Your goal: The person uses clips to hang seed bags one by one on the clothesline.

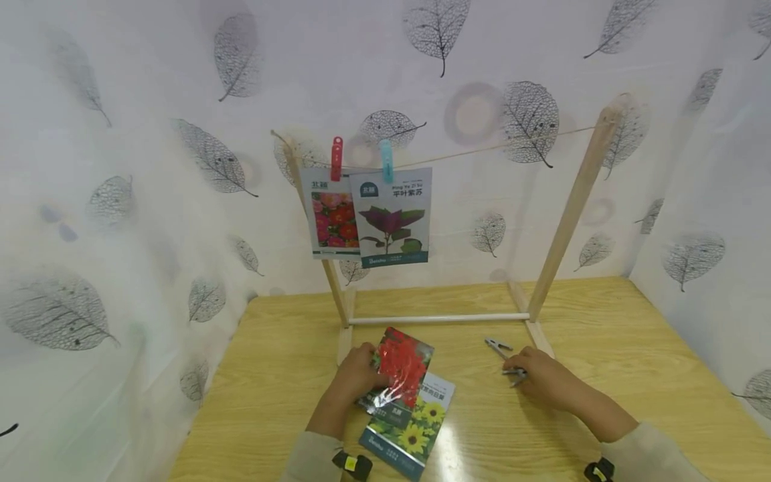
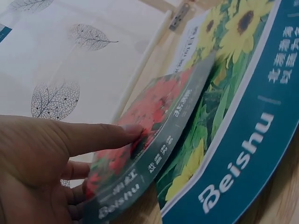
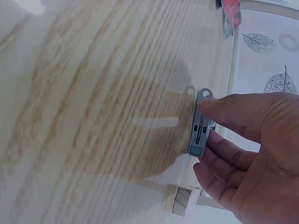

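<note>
My left hand [image 1: 358, 375] grips a seed packet with red flowers [image 1: 400, 368], thumb on its front in the left wrist view. Partly beneath it, a seed packet with yellow sunflowers [image 1: 412, 438] lies on the table. Over to the right, my right hand [image 1: 545, 378] pinches a grey clothespin [image 3: 201, 123] between thumb and fingers, close to the tabletop. Another grey clothespin [image 1: 498, 346] lies just beyond those fingers. Two more packets hang from a string: a pink-and-red flower packet [image 1: 334, 221] under a red clothespin [image 1: 336, 158], and a purple-leaf packet [image 1: 394, 221] under a light blue clothespin [image 1: 386, 161].
A wooden frame stands on the table [image 1: 271, 388], with a left post [image 1: 334, 291], a right post [image 1: 572, 214] and a white lower bar [image 1: 440, 319]. The string [image 1: 494, 147] runs between the post tops. A leaf-patterned sheet [image 1: 470, 261] surrounds the back and sides.
</note>
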